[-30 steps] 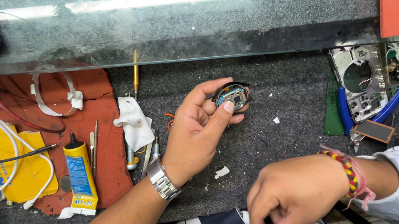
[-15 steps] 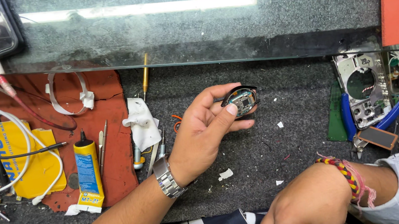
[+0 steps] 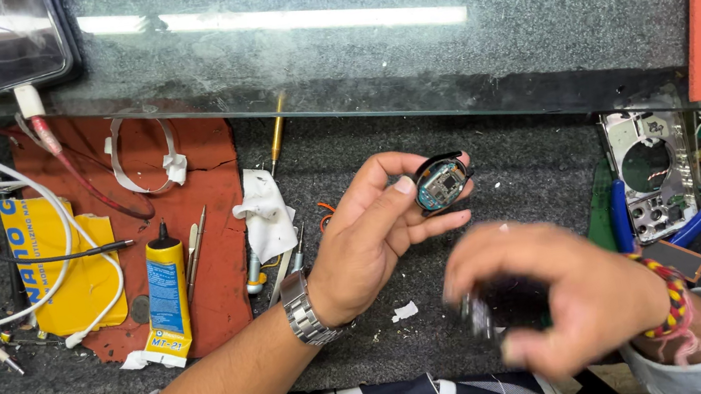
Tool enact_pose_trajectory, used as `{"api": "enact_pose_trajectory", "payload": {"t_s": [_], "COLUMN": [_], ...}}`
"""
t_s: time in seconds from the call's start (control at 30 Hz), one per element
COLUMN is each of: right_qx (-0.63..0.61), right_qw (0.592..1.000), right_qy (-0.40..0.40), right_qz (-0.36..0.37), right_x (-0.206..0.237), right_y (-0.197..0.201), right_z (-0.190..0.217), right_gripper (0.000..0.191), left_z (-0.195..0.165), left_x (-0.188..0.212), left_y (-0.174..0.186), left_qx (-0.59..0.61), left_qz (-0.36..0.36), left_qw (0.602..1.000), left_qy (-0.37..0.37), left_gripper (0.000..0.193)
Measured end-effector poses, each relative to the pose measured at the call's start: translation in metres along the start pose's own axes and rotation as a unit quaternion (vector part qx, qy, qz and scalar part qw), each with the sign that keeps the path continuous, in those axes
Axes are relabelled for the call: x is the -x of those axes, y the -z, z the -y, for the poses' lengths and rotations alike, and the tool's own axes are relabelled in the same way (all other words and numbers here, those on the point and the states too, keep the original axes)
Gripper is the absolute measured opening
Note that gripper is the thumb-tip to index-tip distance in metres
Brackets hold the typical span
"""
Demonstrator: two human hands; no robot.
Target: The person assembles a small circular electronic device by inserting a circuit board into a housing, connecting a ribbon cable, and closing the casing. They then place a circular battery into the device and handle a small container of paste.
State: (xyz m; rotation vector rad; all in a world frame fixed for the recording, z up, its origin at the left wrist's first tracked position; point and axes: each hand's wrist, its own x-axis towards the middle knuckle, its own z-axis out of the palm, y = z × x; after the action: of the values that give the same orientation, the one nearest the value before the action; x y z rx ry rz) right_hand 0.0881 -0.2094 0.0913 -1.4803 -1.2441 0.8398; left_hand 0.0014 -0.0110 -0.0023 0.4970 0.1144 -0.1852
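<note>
— What is the left hand (image 3: 367,245) doing?
— It is raised over the middle of the counter (image 3: 514,173), palm toward the camera, with thumb and fingertips pinched on a small round watch body (image 3: 441,183). The open side of the watch body faces up, showing a bluish circuit board inside a dark rim.

— And the right hand (image 3: 559,291)?
— It sits lower, near the front edge of the counter, just below the watch body but not touching it. It is blurred. The fingers are curled around something small and dark (image 3: 492,310); I cannot tell what that is, nor how firmly it is gripped.

— What lies around them?
— Toward the left end of the counter there is a red mat (image 3: 212,199) with a yellow glue tube (image 3: 167,294) lying on it, and a crumpled white cloth (image 3: 266,219) just beside the mat's right edge. A phone (image 3: 3,40) rests at the back left corner with a cable plugged in. At the right end sits a stripped metal frame (image 3: 648,176), with blue-handled pliers (image 3: 622,217) next to it.
</note>
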Motion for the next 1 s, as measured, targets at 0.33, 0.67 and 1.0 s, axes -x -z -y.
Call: {"api": "enact_pose_trajectory", "payload": {"t_s": [0.33,0.67,1.0], "right_qx": [0.324,0.361,0.374], "right_qw": [0.9,0.885,0.878], "right_qy": [-0.068,-0.079,-0.09], "right_qz": [-0.283,-0.284,-0.285], "right_x": [-0.005,-0.004,-0.003], "right_y": [-0.024,-0.018,-0.016], "right_z": [-0.019,-0.026,-0.031], "right_gripper": [0.056,0.054,0.052], "left_z": [0.023,0.052,0.054], "left_x": [0.0,-0.023,-0.028], "left_y": [0.001,0.011,0.015], "left_qx": [-0.063,-0.086,-0.144], "left_qz": [0.014,0.041,0.034], "left_qw": [0.998,0.993,0.986], "left_qy": [0.003,-0.076,-0.08], "left_gripper": [0.027,0.035,0.035]}}
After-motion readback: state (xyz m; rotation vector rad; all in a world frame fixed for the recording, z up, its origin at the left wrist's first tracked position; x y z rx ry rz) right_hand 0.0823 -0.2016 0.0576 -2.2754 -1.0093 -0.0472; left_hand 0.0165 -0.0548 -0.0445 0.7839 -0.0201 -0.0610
